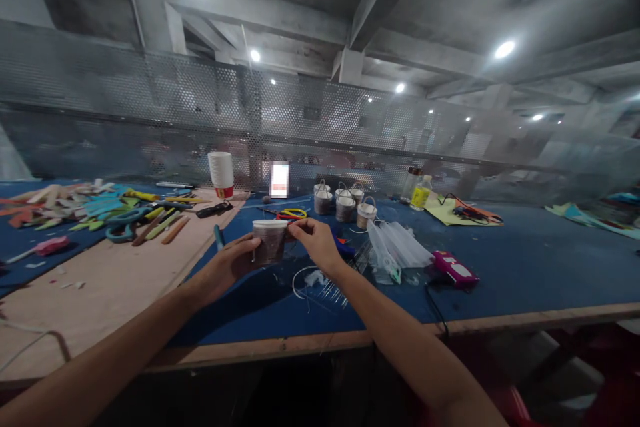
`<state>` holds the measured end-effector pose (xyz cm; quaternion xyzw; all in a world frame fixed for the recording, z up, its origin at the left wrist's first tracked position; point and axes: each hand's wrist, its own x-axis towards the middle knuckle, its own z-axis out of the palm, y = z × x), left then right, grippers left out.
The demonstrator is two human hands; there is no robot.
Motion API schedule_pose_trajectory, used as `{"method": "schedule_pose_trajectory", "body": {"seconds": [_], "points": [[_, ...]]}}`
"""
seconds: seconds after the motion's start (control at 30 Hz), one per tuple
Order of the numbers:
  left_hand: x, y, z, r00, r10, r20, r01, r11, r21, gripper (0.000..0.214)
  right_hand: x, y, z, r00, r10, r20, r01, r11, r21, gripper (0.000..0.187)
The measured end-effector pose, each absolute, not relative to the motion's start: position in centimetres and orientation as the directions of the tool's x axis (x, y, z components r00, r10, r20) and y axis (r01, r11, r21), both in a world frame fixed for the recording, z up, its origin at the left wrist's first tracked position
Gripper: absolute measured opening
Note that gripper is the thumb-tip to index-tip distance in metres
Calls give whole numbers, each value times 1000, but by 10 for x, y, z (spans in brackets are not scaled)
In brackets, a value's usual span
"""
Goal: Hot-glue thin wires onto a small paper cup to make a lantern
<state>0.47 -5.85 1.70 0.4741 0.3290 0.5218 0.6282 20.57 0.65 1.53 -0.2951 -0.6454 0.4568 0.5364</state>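
Note:
A small paper cup (269,243) with a white rim and a brownish wrapped side is held upright above the blue table. My left hand (239,255) is closed around its left side, thumb on the near face. At the cup's right edge, just under the rim, the fingers of my right hand (311,239) are pinched together. Whatever lies between those fingertips is too small to make out. Behind the cup lie scissors (293,213) with red and yellow handles. Thin clear sticks or wires (336,290) and a white loop (299,282) rest below my right hand.
Several wrapped cups with wire handles (345,205) stand at the back. Left are stacked paper cups (221,177), blue-handled scissors (123,225) and coloured strips (60,203). Rightward lie a plastic bag (397,250), a magenta box-like object (455,269) and a yellow-labelled bottle (421,193).

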Motion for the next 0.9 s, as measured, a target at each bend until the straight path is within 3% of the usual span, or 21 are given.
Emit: {"method": "schedule_pose_trajectory", "body": {"seconds": [0.2,0.33,0.9], "points": [[13,-58,16,164,985,59,-273,-12,962,44,203,2,14,-275,859,432,20,455,-890,19],[17,-56,12,99,993,58,-208,-36,977,48,202,-3,15,-279,853,440,19,463,-886,17],[12,-58,12,184,981,65,-234,-21,972,28,199,-4,10,-284,857,430,5,450,-893,15]]}}
